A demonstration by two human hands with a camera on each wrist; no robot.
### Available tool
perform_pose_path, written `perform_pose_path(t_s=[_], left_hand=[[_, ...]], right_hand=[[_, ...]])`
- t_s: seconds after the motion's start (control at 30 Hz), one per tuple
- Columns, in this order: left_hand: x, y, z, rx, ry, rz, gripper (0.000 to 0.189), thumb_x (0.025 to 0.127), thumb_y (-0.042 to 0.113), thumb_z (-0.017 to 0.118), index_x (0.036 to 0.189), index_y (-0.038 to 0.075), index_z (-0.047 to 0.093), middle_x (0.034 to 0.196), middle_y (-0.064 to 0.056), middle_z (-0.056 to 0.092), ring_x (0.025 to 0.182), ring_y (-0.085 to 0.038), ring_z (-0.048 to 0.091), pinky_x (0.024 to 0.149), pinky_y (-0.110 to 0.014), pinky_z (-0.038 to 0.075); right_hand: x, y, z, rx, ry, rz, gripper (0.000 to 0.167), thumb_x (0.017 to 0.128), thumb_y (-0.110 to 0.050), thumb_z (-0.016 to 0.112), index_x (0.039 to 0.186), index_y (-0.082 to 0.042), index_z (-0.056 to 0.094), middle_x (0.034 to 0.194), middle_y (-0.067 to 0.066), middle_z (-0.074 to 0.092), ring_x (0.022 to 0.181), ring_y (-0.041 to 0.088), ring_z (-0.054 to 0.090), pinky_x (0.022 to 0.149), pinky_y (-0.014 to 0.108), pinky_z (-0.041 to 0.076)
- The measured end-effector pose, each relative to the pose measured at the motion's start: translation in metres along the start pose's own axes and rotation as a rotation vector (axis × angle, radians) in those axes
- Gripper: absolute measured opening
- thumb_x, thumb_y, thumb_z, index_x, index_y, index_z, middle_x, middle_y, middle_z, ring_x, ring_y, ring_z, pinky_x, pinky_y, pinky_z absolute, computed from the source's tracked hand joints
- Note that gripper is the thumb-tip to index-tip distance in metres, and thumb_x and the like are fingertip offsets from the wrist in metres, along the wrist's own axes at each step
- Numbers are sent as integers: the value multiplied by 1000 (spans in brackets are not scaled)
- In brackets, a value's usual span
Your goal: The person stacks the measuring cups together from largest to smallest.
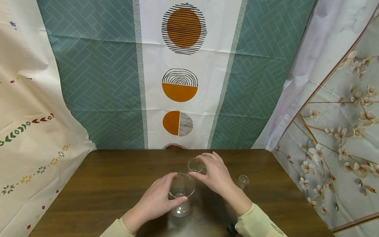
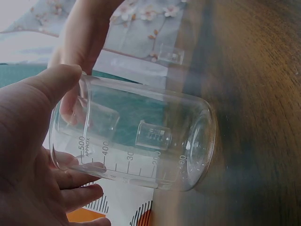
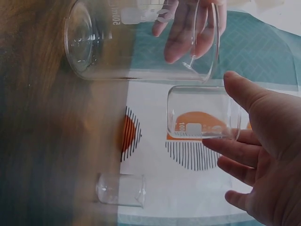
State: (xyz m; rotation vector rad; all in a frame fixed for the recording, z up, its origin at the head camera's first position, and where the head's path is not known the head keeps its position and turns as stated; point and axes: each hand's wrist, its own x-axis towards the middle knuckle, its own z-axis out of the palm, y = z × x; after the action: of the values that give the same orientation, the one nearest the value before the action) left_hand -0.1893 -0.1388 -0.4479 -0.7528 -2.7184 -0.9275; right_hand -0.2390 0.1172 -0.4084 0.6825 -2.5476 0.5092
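A large clear glass beaker (image 1: 181,207) with printed volume marks up to 500 stands on the table. My left hand (image 1: 158,199) holds it near the rim, thumb on the near side and fingers round the far side. My right hand (image 1: 214,174) grips a smaller glass beaker (image 3: 202,110) marked 100 near its top, thumb on one side and fingers on the other. This beaker is raised off the table, just behind and right of the large one. Both beakers look empty.
A small glass beaker (image 1: 243,181) stands on the wooden table (image 1: 118,177) right of my right forearm. Another small beaker (image 3: 121,189) stands farther back, partly hidden by my right hand in the head view. A patterned curtain (image 1: 100,82) hangs behind the table.
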Motion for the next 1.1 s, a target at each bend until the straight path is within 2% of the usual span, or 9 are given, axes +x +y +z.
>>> perform_pose_path(t_s=[1.1], left_hand=[[0,-2,0,-1,-13,-13,94,93,70,79,153,2,54,147,-10,66,136,-35,63,114,-62,46]], right_hand=[[-9,-5,-25,8,56,-14,58,85,-47,97,124,-10,76,124,3,77,138,29,61,131,53,27]])
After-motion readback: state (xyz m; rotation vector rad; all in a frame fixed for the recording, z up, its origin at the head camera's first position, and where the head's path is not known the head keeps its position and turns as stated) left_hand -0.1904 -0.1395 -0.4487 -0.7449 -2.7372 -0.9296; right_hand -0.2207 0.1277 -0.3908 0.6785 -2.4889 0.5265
